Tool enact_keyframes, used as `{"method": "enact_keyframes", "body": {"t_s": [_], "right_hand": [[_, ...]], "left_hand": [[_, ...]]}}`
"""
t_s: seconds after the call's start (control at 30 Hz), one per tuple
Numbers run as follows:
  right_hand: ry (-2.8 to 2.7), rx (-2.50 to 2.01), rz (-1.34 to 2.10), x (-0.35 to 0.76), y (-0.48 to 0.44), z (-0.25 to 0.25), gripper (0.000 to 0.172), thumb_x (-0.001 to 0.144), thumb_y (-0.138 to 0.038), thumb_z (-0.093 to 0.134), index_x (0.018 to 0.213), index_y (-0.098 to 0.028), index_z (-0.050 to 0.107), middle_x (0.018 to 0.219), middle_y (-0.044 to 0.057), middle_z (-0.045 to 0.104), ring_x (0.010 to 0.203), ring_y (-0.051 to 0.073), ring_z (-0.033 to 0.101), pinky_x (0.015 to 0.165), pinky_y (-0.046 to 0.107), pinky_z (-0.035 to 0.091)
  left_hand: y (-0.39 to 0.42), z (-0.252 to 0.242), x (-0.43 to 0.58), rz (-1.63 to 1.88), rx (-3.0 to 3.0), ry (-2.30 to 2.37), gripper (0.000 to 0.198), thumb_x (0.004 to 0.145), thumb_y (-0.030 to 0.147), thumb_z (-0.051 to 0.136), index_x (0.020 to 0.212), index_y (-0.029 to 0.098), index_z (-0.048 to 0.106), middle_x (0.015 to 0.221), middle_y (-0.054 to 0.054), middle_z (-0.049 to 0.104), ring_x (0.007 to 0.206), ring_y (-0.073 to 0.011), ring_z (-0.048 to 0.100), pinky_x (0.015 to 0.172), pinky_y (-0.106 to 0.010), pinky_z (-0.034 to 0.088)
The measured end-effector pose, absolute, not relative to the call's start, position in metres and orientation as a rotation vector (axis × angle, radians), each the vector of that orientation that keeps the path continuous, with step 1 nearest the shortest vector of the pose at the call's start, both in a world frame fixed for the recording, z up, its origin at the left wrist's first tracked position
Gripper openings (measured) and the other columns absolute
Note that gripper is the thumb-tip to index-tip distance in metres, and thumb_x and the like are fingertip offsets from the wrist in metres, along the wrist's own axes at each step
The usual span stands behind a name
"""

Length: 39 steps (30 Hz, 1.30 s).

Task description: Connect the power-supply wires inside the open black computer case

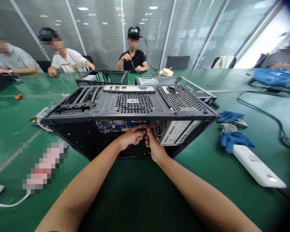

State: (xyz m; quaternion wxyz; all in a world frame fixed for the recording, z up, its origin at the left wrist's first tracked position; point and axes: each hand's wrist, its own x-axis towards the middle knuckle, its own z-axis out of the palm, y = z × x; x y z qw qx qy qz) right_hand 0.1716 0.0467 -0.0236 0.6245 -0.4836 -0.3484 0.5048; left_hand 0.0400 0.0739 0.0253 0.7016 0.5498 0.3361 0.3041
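A black computer case (103, 108) lies in front of me with its open side toward me and its rear panel facing up. Inside it are a motherboard (107, 126) and, on the right, a labelled power supply (177, 132). Both hands reach into the opening, close together beside the power supply. The fingers of my left hand (132, 137) are bent around something too small to name near thin coloured wires. My right hand (151, 141) has its fingers curled together just right of it; what they pinch is hidden.
Blue gloves (236, 138) and a white power bank (258, 166) lie right of the case. Behind it are another open case (106, 77) and a metal chassis (193, 87). Black cables and a blue basket (275, 77) are farther right. Several people sit around the green table (232, 199).
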Motion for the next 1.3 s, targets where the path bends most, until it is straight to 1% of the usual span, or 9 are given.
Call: {"method": "enact_keyframes", "body": {"t_s": [0.27, 0.43, 0.57, 0.7, 0.8, 0.9, 1.0, 1.13, 1.3], "right_hand": [[-0.887, -1.082, 1.250, 0.174, 0.064, -0.015, 0.052, 0.071, -0.071, 0.059, 0.074, -0.020, 0.061, 0.057, -0.002, 0.054, 0.049, 0.009, 0.048, 0.043, 0.022, 0.030], [-0.943, -1.086, 1.335, 0.176, 0.062, -0.011, 0.052, 0.073, -0.071, 0.055, 0.085, -0.022, 0.065, 0.074, 0.003, 0.067, 0.063, 0.016, 0.061, 0.047, 0.024, 0.036], [-0.873, -1.085, 1.264, 0.175, 0.065, -0.015, 0.047, 0.070, -0.067, 0.061, 0.089, -0.024, 0.063, 0.088, 0.004, 0.068, 0.076, 0.018, 0.062, 0.055, 0.026, 0.042], [-0.846, -1.038, 1.179, 0.172, 0.068, -0.021, 0.045, 0.071, -0.065, 0.063, 0.086, -0.022, 0.064, 0.076, 0.000, 0.063, 0.067, 0.014, 0.056, 0.057, 0.026, 0.042], [-0.882, -1.012, 1.102, 0.172, 0.066, -0.024, 0.041, 0.074, -0.062, 0.063, 0.074, -0.021, 0.060, 0.063, -0.003, 0.055, 0.058, 0.012, 0.049, 0.058, 0.027, 0.042], [-0.924, -0.998, 1.034, 0.173, 0.065, -0.024, 0.040, 0.077, -0.059, 0.063, 0.066, -0.022, 0.054, 0.057, -0.004, 0.050, 0.055, 0.011, 0.047, 0.057, 0.027, 0.041], [-0.877, -0.996, 1.099, 0.175, 0.065, -0.021, 0.040, 0.073, -0.061, 0.065, 0.068, -0.023, 0.056, 0.056, -0.005, 0.049, 0.053, 0.011, 0.046, 0.056, 0.027, 0.042], [-0.823, -0.960, 1.210, 0.176, 0.064, -0.016, 0.040, 0.068, -0.064, 0.068, 0.076, -0.025, 0.062, 0.067, -0.002, 0.059, 0.068, 0.014, 0.057, 0.064, 0.028, 0.047], [-0.885, -0.952, 1.207, 0.177, 0.061, -0.013, 0.042, 0.073, -0.066, 0.062, 0.083, -0.025, 0.064, 0.063, -0.002, 0.057, 0.064, 0.015, 0.057, 0.060, 0.029, 0.044]], "left_hand": [[0.072, 0.026, 0.042, 0.686, 1.263, 0.793, 0.042, 0.086, 0.028, 0.054, 0.126, 0.016, 0.051, 0.052, 0.011, 0.031, 0.039, -0.0036, 0.022, 0.041, -0.017, 0.015], [0.072, 0.023, 0.042, 0.702, 1.253, 0.806, 0.040, 0.085, 0.029, 0.057, 0.123, 0.018, 0.052, 0.053, 0.011, 0.031, 0.039, -0.0034, 0.023, 0.041, -0.016, 0.015], [0.072, 0.021, 0.044, 0.753, 1.240, 0.816, 0.029, 0.084, 0.029, 0.058, 0.110, 0.018, 0.054, 0.053, 0.012, 0.030, 0.039, -0.0031, 0.022, 0.041, -0.016, 0.015], [0.072, 0.022, 0.045, 0.698, 1.218, 0.851, 0.013, 0.085, 0.029, 0.054, 0.088, 0.016, 0.054, 0.050, 0.010, 0.032, 0.037, -0.0029, 0.022, 0.039, -0.017, 0.012], [0.072, 0.026, 0.045, 0.595, 1.200, 0.854, 0.018, 0.087, 0.030, 0.051, 0.078, 0.015, 0.054, 0.049, 0.010, 0.032, 0.036, -0.0027, 0.021, 0.037, -0.017, 0.012], [0.072, 0.028, 0.044, 0.524, 1.150, 0.821, 0.020, 0.088, 0.030, 0.048, 0.078, 0.014, 0.056, 0.049, 0.009, 0.033, 0.035, -0.0022, 0.020, 0.037, -0.016, 0.012], [0.075, 0.026, 0.042, 0.451, 1.105, 0.778, 0.025, 0.090, 0.031, 0.043, 0.081, 0.012, 0.058, 0.052, 0.004, 0.047, 0.034, -0.0016, 0.020, 0.036, -0.016, 0.012], [0.078, 0.023, 0.041, 0.365, 1.056, 0.724, 0.036, 0.094, 0.036, 0.035, 0.084, 0.010, 0.059, 0.067, -0.009, 0.065, 0.033, -0.0008, 0.018, 0.036, -0.017, 0.011], [0.077, 0.022, 0.038, 0.409, 1.058, 0.747, 0.033, 0.092, 0.040, 0.047, 0.077, 0.012, 0.055, 0.057, 0.000, 0.054, 0.035, -0.0012, 0.019, 0.038, -0.017, 0.011]]}}
